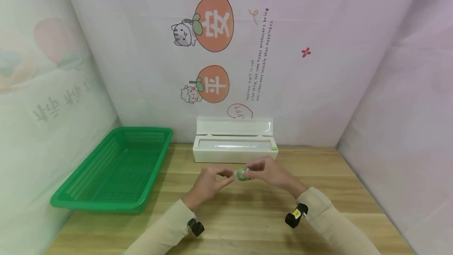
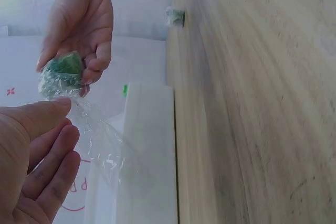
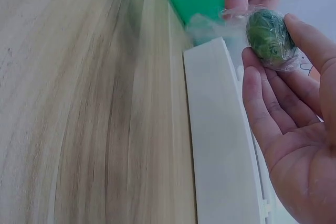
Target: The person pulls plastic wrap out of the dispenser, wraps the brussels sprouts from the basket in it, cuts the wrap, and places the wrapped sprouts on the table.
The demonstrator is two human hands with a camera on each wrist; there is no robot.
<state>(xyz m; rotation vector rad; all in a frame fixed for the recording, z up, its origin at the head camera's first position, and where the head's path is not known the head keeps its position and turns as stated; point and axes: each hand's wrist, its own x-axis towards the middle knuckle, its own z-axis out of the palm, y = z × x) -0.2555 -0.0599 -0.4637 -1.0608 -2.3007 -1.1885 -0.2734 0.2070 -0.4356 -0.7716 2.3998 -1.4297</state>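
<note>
Close in front of the white box, my right hand (image 1: 270,173) holds a small round green lump (image 1: 242,174) wrapped in clear cling film. In the right wrist view this leafy-looking wrapped lump (image 3: 269,40) sits between thumb and fingertips. My left hand (image 1: 208,184) pinches the gathered film at the lump's left side between thumb and forefinger. A loose tail of cling film (image 2: 102,140) hangs from those fingers in the left wrist view. The hands are close together, raised over the wooden table (image 1: 247,223).
A white cling film box (image 1: 233,156) stands against the back wall, its lid (image 1: 231,126) raised. To the left lies a green plastic basket (image 1: 148,184). The left wrist view shows another small film-wrapped green thing (image 2: 175,17) on the table, past the box's far end.
</note>
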